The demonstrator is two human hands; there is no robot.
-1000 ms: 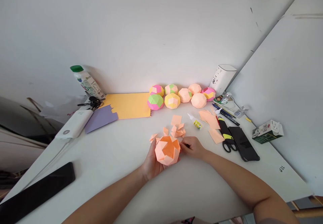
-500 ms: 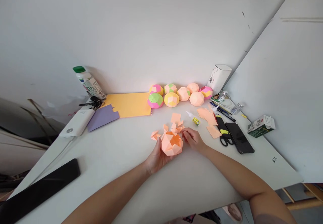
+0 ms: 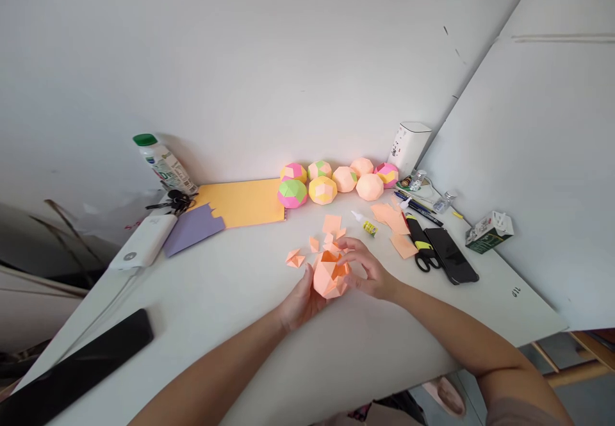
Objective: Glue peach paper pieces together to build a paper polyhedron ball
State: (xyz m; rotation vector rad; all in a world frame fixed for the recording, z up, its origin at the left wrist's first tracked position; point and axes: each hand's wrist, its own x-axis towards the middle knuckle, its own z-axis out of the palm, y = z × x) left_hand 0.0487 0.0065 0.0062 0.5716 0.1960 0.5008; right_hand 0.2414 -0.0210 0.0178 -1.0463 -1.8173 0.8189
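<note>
My left hand (image 3: 303,299) is wrapped round the lower left of a peach faceted paper ball (image 3: 329,283), its thumb up along the side. The ball is hollow, with a jagged opening at the top that shows a deeper orange inside. At the right of that opening is my right hand (image 3: 368,269), its fingers bent over the rim and its thumb against the ball's outer side. Just behind lie small folded peach paper pieces (image 3: 295,258) and a peach paper square (image 3: 332,223). A small glue bottle (image 3: 369,227) lies beyond my right hand.
Several finished paper balls (image 3: 323,190) line the wall. Orange (image 3: 245,203) and purple sheets (image 3: 195,230), a power bank (image 3: 144,241) and a plastic bottle (image 3: 166,164) are left. Peach scraps (image 3: 402,245), scissors (image 3: 426,261), a phone (image 3: 450,256) and a drink carton (image 3: 489,232) are right.
My right hand has moved from the loose paper pieces behind the ball onto its rim, its fingers spreading over the opening. The view has shifted slightly; my left hand still holds the ball.
</note>
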